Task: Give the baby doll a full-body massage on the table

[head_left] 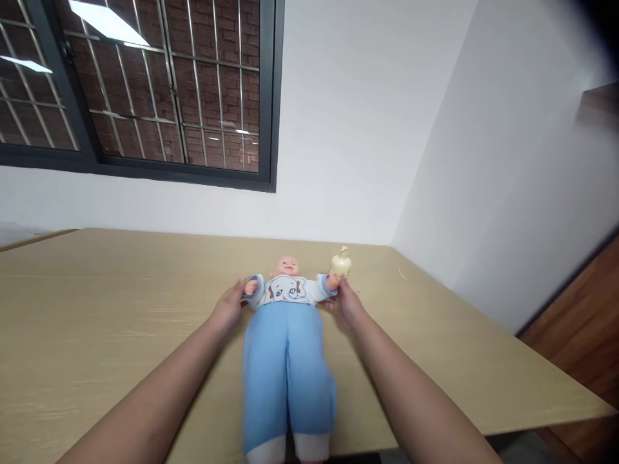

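Note:
A baby doll [289, 361] lies on its back on the table, head away from me and feet at the near edge. It wears blue trousers and a white top with a cartoon elephant face. My left hand [231, 304] is closed around the doll's hand and cuff on the left side. On the other side, my right hand [347, 301] grips the doll's other hand and cuff. Both doll arms are spread outward. Just beyond my right hand stands a cream-coloured bottle [341, 263] with a narrow top, its lower part partly covered by the doll's hand.
The wide tan table [120, 277] reaches back to a white wall [358, 129]. A dark-framed window [164, 84] with metal bars is at the upper left. A thin pale strand [402, 272] lies right of the bottle. Brown wood panelling [590, 316] stands past the right edge.

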`<state>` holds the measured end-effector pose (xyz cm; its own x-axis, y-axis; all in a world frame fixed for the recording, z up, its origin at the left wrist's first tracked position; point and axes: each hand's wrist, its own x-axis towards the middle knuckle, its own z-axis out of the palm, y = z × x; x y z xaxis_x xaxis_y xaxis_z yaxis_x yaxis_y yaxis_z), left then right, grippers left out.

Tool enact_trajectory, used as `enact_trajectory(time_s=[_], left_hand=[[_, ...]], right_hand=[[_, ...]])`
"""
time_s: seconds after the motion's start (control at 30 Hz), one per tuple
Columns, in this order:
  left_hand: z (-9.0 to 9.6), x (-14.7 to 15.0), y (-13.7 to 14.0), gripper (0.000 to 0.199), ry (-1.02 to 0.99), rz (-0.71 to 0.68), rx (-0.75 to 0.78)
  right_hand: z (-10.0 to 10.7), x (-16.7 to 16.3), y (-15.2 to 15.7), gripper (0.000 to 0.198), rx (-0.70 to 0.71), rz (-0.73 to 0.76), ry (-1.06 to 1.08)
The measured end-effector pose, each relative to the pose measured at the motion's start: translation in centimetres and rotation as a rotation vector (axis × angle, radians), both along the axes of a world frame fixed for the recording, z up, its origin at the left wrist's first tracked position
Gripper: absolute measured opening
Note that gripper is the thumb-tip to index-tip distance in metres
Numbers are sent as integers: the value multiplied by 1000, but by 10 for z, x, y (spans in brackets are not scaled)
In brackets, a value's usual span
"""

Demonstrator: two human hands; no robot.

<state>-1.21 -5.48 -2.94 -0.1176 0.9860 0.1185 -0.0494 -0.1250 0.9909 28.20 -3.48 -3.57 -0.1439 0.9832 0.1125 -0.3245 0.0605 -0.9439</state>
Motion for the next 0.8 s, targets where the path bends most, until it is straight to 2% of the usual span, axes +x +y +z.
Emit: enact_trajectory(time_s=[0.07, 0.17, 0.27, 0.33, 0.4, 0.5, 0.63, 0.73, 0.8], left_hand=[[4, -22, 4, 67, -274, -53, -133], [5, -62, 12, 70, -474, -213, -262], [-1, -93, 18, 74, -492, -238, -363], [-6, -104, 22, 77, -481, -224, -403], [-10, -107, 25, 78, -471, -226, -399], [-10, -103, 27, 72, -493, -205, -322], [4, -80, 20, 50, -450, -182, -196], [16, -48, 5, 40, -214, -191, -42], [19, -25, -6, 41, 21, -212, 85]], right_hand=[[4, 23, 2, 77, -115, 147, 162], [5, 59, 6, 81, -204, 254, 269], [-5, 86, 15, 81, -279, 231, 242], [-13, 96, 22, 75, -367, 205, 160], [-19, 99, 27, 69, -394, 184, 99], [-18, 92, 29, 61, -293, 168, 113], [-5, 62, 21, 47, -123, 144, 91], [4, 29, 10, 43, 50, 111, -43], [7, 8, 2, 44, 204, 57, -185]])
